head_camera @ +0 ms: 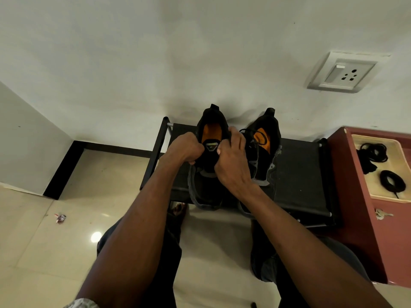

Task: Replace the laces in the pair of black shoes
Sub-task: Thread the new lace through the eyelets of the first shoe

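Two black shoes with orange insoles stand side by side on a low black rack (300, 174), toes toward me. Both my hands are at the left shoe (211, 132). My left hand (185, 147) is curled at the left side of its tongue and grips the lace. My right hand (232, 161) is curled at the tongue's right side, fingertips pinching the lace there. A dark lace (193, 192) hangs in a loop from the left shoe's front. The right shoe (264, 150) stands untouched with its laces loose.
A dark red cabinet (364, 230) stands right of the rack, holding a cream tray (400, 196) with two coiled black laces (391, 181). Keys (381, 214) lie on the cabinet. A wall socket (342, 73) is above. A small wrapper (60, 217) lies on the tiled floor.
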Action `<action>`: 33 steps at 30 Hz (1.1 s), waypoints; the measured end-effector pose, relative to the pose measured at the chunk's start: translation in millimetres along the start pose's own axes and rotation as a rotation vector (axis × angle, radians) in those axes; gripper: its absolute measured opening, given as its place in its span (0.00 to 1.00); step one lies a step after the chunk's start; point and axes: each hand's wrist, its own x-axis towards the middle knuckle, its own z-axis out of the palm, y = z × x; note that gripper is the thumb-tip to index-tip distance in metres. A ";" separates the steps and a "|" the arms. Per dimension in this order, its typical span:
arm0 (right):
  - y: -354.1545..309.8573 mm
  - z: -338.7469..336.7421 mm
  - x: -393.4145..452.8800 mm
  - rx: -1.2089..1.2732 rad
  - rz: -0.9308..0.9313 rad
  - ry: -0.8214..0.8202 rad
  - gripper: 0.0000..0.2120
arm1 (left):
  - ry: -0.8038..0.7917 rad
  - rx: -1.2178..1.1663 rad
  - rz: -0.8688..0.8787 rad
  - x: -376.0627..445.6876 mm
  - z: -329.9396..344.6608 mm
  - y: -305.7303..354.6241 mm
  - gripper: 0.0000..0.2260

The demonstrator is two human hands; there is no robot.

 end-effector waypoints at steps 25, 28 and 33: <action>18.0 -39.4 33.7 0.300 0.392 0.431 0.08 | -0.006 -0.048 -0.011 4.1 2.3 -2.1 0.11; 12.9 -38.4 30.7 0.258 0.415 0.360 0.11 | -0.010 -0.037 0.000 3.7 3.9 -0.6 0.11; -0.1 -27.7 21.0 -0.027 -0.087 -0.014 0.20 | 0.009 -0.030 0.007 1.1 1.4 2.8 0.11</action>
